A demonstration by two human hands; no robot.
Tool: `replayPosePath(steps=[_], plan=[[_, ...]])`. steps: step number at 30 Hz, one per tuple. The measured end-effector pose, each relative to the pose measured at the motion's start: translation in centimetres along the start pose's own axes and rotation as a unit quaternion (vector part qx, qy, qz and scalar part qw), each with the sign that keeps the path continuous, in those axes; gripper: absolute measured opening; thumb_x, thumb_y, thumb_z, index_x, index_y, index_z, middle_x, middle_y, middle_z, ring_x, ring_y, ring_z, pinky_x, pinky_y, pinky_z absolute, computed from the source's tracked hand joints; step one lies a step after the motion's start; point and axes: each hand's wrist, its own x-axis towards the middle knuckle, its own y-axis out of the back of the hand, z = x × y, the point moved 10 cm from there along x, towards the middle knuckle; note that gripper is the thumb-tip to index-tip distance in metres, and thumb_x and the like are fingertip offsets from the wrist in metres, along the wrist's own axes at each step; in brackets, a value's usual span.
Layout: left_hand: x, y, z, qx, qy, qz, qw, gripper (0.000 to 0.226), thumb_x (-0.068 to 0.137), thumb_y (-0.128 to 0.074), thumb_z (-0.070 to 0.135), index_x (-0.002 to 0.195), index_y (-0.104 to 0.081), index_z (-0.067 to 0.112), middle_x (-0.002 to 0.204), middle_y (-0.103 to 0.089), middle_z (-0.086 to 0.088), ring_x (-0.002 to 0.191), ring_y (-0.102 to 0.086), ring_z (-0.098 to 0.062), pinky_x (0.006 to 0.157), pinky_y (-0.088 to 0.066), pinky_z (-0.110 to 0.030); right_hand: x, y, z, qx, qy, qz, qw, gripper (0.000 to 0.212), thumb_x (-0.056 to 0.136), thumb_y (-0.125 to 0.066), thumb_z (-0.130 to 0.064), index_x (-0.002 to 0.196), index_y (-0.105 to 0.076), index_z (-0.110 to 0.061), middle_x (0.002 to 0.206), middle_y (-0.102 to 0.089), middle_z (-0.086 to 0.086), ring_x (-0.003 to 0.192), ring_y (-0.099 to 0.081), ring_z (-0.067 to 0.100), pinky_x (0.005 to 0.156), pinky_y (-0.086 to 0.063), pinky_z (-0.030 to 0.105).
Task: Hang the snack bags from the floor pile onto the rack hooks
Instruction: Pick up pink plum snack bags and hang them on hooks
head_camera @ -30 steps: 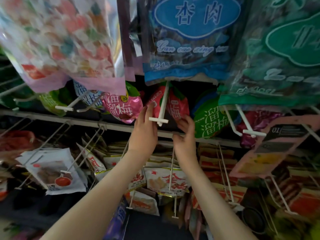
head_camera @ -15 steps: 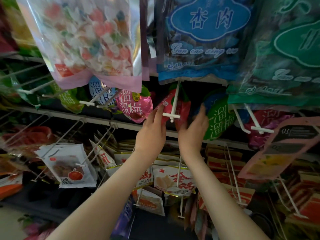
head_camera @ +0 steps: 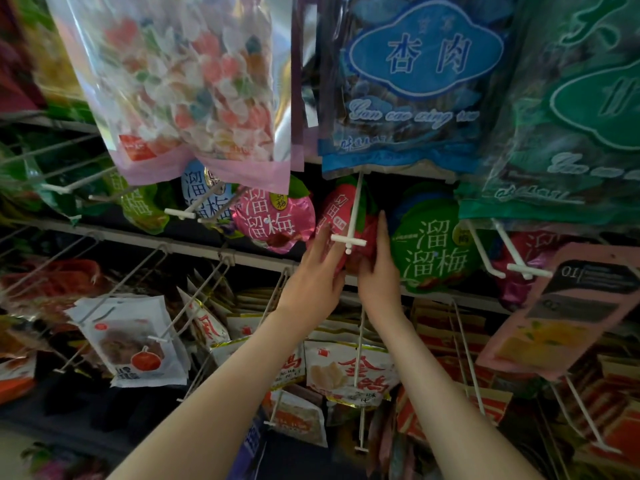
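Red plum-snack bag (head_camera: 334,211) hangs on the white peg hook (head_camera: 349,239), middle tier. Since half a second ago your right hand (head_camera: 379,275) has straightened, its forefinger now up along the bag's right edge. Your left hand (head_camera: 311,275) stays flat-fingered against the left side, so the bag is pressed between both. Neighbours are a pink bag (head_camera: 273,220) and a green bag (head_camera: 433,244). Grey rack rail (head_camera: 194,245) runs below, in dim light.
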Motion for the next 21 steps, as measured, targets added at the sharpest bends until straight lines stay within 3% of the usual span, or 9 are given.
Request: replayPosePath(steps=[5, 8, 10, 11, 13, 16, 18, 21], plan=[[-0.6, -0.7, -0.7, 0.016, 0.033, 0.03, 0.999, 0.072, 0.091, -0.05, 0.007, 0.148, -0.01, 0.026, 0.152, -0.018, -0.018, 0.132, -0.032, -0.039, 0.094, -0.046, -0.052, -2.2, 1.5, 1.0, 0.061, -0.007, 0.004, 0.998, 0.058, 0.095, -0.051, -0.013, 0.144, -0.028, -0.033, 0.123, -0.051, -0.022, 0.113, -0.05, -0.009, 0.092, -0.041, 0.01], [-1.6, -2.4, 1.2, 0.038, 0.061, 0.009, 0.997, 0.078, 0.093, -0.047, 0.014, 0.151, 0.005, 0.02, 0.155, -0.003, -0.022, 0.142, -0.009, -0.038, 0.114, -0.021, -0.051, -4.3, 6.4, 1.7, 0.03, -0.001, 0.14, 0.99, 0.038, 0.094, -0.052, -0.01, 0.126, -0.044, -0.028, 0.106, -0.055, -0.013, 0.098, -0.055, -0.004, 0.081, -0.044, 0.011], [-2.1, -3.2, 3.2, 0.036, 0.038, 0.016, 0.999, 0.081, 0.09, -0.052, 0.016, 0.151, 0.002, 0.02, 0.154, -0.007, -0.024, 0.142, -0.012, -0.04, 0.115, -0.016, -0.052, -5.0, 10.2, 3.0, 0.029, -0.015, 0.248, 0.968, 0.034, 0.09, -0.056, -0.006, 0.117, -0.042, -0.022, 0.105, -0.052, -0.001, 0.095, -0.053, 0.009, 0.082, -0.047, 0.025], [-2.2, -3.3, 4.2, 0.047, 0.022, 0.04, 0.998, 0.079, 0.087, -0.056, 0.016, 0.15, -0.009, 0.018, 0.151, -0.018, -0.026, 0.139, -0.02, -0.042, 0.112, -0.019, -0.054, -4.8, 11.7, 4.0, 0.026, -0.03, 0.283, 0.958, 0.038, 0.088, -0.059, -0.005, 0.118, -0.04, -0.017, 0.109, -0.048, 0.002, 0.1, -0.051, 0.014, 0.087, -0.048, 0.032], [-2.1, -3.2, 5.1, 0.072, 0.018, 0.102, 0.992, 0.063, 0.083, -0.057, 0.02, 0.141, -0.034, 0.015, 0.136, -0.043, -0.025, 0.125, -0.041, -0.042, 0.104, -0.032, -0.054, -3.5, 13.5, 6.0, 0.015, -0.067, 0.296, 0.953, 0.06, 0.082, -0.068, -0.012, 0.13, -0.033, -0.009, 0.125, -0.038, 0.005, 0.119, -0.042, 0.021, 0.103, -0.04, 0.042], [-1.3, -3.0, 7.0, 0.031, 0.01, 0.144, 0.989, 0.046, 0.086, -0.047, 0.023, 0.131, -0.051, 0.014, 0.115, -0.053, -0.017, 0.101, -0.049, -0.033, 0.084, -0.043, -0.045, -1.1, 14.0, 8.4, 0.011, -0.129, 0.234, 0.964, 0.096, 0.072, -0.077, -0.036, 0.146, -0.019, -0.016, 0.148, -0.024, 0.007, 0.138, -0.024, 0.024, 0.114, -0.025, 0.046], [-0.2, -3.9, 8.5, -0.005, -0.011, 0.123, 0.992, 0.049, 0.088, -0.05, 0.02, 0.136, -0.045, 0.012, 0.12, -0.053, -0.017, 0.104, -0.051, -0.034, 0.085, -0.046, -0.044, 0.1, 13.4, 9.0, 0.001, -0.155, 0.191, 0.969, 0.117, 0.057, -0.076, -0.059, 0.149, -0.013, -0.021, 0.153, -0.016, 0.006, 0.141, -0.018, 0.024, 0.114, -0.024, 0.047], [1.7, -5.4, 9.3, -0.043, 0.007, 0.079, 0.996, 0.071, 0.087, -0.056, 0.016, 0.149, -0.022, 0.019, 0.145, -0.032, -0.022, 0.13, -0.034, -0.039, 0.105, -0.035, -0.048, 1.3, 12.8, 9.3, 0.001, -0.192, 0.159, 0.968, 0.136, 0.038, -0.068, -0.075, 0.149, -0.002, -0.031, 0.157, -0.008, 0.001, 0.143, -0.014, 0.023, 0.114, -0.024, 0.048]])
